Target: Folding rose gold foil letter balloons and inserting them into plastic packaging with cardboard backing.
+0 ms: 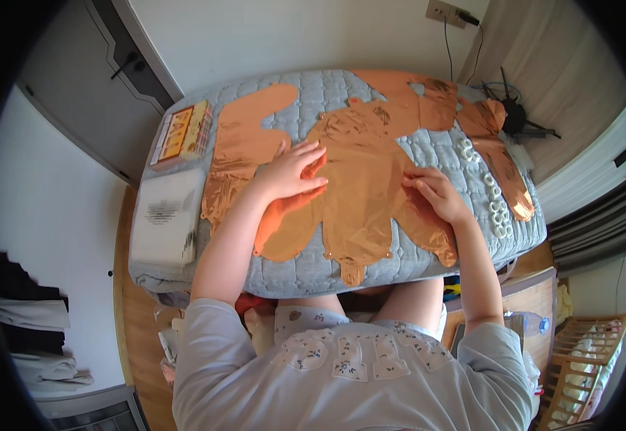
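A flat, copper-orange foil balloon point(360, 194) with rounded lobes and small tabs lies in front of me on a grey quilted mattress point(284, 276). My left hand point(291, 172) rests at its left side, fingers spread and open. At the balloon's right edge my right hand point(434, 195) is closed, its thumb and fingers pinching the foil. To the left lies another flat foil balloon point(245, 136), curved in outline. More copper foil point(435, 100) stretches along the far right, one strip reaching down the right side.
Several small white rings point(496, 194) lie on the mattress at the right. A black device with antennas point(514, 111) stands at the far right corner. On the left are a patterned box point(180, 133) and a clear packet with white contents point(166, 215). A plastic bottle point(536, 323) is at lower right.
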`<state>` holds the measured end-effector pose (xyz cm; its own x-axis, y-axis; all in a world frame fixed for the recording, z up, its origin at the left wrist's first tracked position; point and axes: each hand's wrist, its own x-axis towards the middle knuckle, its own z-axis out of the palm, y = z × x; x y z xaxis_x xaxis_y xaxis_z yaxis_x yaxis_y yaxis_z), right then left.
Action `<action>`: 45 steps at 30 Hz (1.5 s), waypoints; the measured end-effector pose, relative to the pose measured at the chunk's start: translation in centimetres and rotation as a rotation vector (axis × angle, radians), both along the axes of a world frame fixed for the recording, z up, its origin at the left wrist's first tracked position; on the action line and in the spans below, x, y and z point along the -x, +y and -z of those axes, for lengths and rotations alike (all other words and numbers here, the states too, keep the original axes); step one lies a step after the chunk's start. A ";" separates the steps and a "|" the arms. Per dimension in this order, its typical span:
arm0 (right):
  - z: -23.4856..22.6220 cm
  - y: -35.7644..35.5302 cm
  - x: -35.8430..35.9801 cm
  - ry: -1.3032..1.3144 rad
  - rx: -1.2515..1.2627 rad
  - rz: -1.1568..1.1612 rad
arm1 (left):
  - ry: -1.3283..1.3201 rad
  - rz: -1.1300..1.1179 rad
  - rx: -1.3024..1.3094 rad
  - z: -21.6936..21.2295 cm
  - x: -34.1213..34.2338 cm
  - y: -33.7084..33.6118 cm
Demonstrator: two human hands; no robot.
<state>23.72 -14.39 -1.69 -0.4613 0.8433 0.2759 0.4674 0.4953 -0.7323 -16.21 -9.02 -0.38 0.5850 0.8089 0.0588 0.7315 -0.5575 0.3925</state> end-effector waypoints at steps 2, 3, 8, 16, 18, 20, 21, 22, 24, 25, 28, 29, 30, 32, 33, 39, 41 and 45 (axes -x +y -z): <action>0.2 0.2 0.0 0.024 0.036 0.012 | -0.004 -0.001 0.014 0.3 0.0 0.3; 0.2 0.2 0.0 0.017 0.009 0.014 | 0.015 -0.007 -0.016 0.5 0.0 0.3; 0.2 0.3 0.0 -0.058 -0.064 0.022 | 0.036 -0.014 -0.016 0.9 -0.3 0.4; 0.1 -0.1 0.0 -0.037 -0.032 0.074 | 0.061 -0.069 0.053 0.4 -0.5 -0.4; 0.0 -0.2 -0.1 -0.062 -0.019 0.078 | 0.068 -0.066 0.079 0.1 -0.5 -0.4; 0.0 -0.1 0.1 -0.103 -0.038 0.086 | 0.064 -0.067 0.018 0.1 0.0 -0.4; 0.0 -0.1 0.1 -0.104 -0.036 0.087 | 0.063 -0.066 0.020 0.0 0.2 -0.4; 0.1 0.0 0.1 -0.099 -0.032 0.086 | 0.090 -0.072 0.009 0.0 0.4 -0.2; 0.2 0.0 0.1 -0.096 -0.027 0.083 | 0.115 -0.080 -0.001 0.1 0.5 0.0; 0.2 0.0 0.2 -0.101 -0.027 0.088 | 0.093 -0.077 0.024 0.0 0.6 0.1; 0.3 0.0 0.1 -0.105 -0.024 0.091 | 0.074 -0.079 0.055 0.0 0.6 0.2; 0.2 0.0 0.0 -0.103 -0.022 0.093 | 0.078 -0.079 0.058 0.0 0.5 0.2; 0.2 0.1 0.0 -0.104 -0.024 0.091 | 0.077 -0.081 0.057 -0.1 0.4 0.3; 0.3 0.3 -0.1 -0.079 -0.042 0.091 | 0.016 -0.066 -0.006 0.3 0.3 0.5; 0.3 0.3 -0.1 -0.079 -0.046 0.089 | 0.016 -0.068 -0.010 0.5 0.3 0.5; 0.4 0.2 0.1 -0.052 -0.031 0.104 | 0.068 0.133 -0.056 0.5 -1.3 0.1; 0.5 0.2 0.0 -0.032 -0.032 0.103 | 0.069 0.139 -0.045 0.3 -1.7 -0.2; 0.3 0.1 0.4 -0.012 -0.014 0.110 | 0.068 0.135 -0.069 1.0 -1.7 -0.3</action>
<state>23.29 -14.28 -1.97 -0.3693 0.8852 0.2828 0.5286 0.4504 -0.7195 -14.52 -9.27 -1.37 0.6928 0.7180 0.0678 0.6717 -0.6766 0.3017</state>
